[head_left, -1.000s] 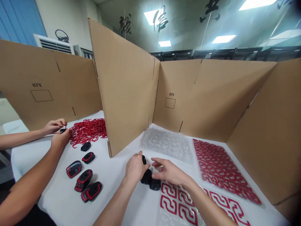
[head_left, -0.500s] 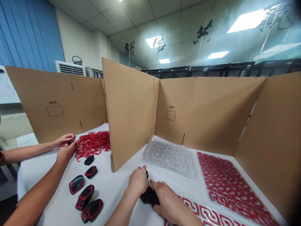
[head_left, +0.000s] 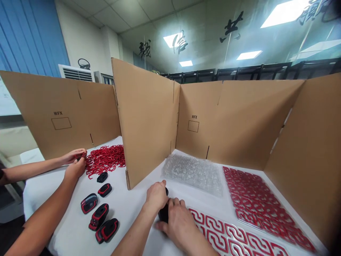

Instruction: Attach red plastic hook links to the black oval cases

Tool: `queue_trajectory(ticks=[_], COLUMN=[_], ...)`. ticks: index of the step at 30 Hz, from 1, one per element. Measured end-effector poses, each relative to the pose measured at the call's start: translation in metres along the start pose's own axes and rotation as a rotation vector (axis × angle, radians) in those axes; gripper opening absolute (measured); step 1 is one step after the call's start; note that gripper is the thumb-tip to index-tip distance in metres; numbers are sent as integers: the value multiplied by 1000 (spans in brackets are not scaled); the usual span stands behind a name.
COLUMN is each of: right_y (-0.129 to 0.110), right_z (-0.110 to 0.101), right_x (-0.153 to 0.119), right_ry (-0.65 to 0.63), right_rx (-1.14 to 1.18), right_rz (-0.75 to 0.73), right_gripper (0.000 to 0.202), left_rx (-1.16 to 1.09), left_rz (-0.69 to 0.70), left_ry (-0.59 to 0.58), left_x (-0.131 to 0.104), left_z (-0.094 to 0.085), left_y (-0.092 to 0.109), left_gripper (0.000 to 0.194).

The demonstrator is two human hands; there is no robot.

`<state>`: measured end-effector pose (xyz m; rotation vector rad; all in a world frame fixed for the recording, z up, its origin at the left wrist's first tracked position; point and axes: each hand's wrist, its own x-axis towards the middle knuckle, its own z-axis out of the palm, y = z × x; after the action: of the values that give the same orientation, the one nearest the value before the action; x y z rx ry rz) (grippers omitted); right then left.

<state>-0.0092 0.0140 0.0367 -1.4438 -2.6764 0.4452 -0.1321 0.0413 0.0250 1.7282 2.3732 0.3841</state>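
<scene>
My left hand [head_left: 156,196] is closed, its fingertips on the upper end of a black piece [head_left: 163,214] on the white table. From the right, my right hand [head_left: 179,221] grips the lower part of the same piece, thumb on the near side and fingers on the far side. Most of the piece is hidden by the hands, so its exact kind does not show. Right beside my right hand lies a clear sheet of red-edged, S-shaped parts [head_left: 215,224].
A stack of red-patterned sheets [head_left: 262,202] lies at the right, bubble wrap [head_left: 191,173] behind my hands. A cardboard divider [head_left: 149,124] stands left. Beyond it are another person's hands [head_left: 76,163], red hook-shaped strips [head_left: 106,158] and several black-and-red oval casings [head_left: 99,216].
My right hand has turned, and its thumb has swung round to the near side of the black piece, covering more of it. The sheet beside it shows more. The camera view has shifted slightly.
</scene>
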Motion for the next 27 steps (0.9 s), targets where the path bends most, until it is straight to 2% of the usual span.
queue_trajectory(ticks=[4,7,15,21,27], right_y=[-7,-5,4,3,2], right_z=[10,13,3,-9,-8], right_x=[6,11,18,21,23], right_ry=[18,-6,-72,-132,-114], right_rx=[-60,-132,-155,-181,-192], right_rz=[60,36,-59,-132,-103], right_gripper=[55,50,54,53,58], left_rx=[29,56,56,40,45], left_rz=[34,53,97,133,146], left_ry=[-9,-18,-73,-90,-53], left_x=[3,3,-10,-23,-31], left_z=[-1,-1,-5,-13,-15], left_y=[2,0,-8,-15,-17], left_gripper=[45,38,25,30,44])
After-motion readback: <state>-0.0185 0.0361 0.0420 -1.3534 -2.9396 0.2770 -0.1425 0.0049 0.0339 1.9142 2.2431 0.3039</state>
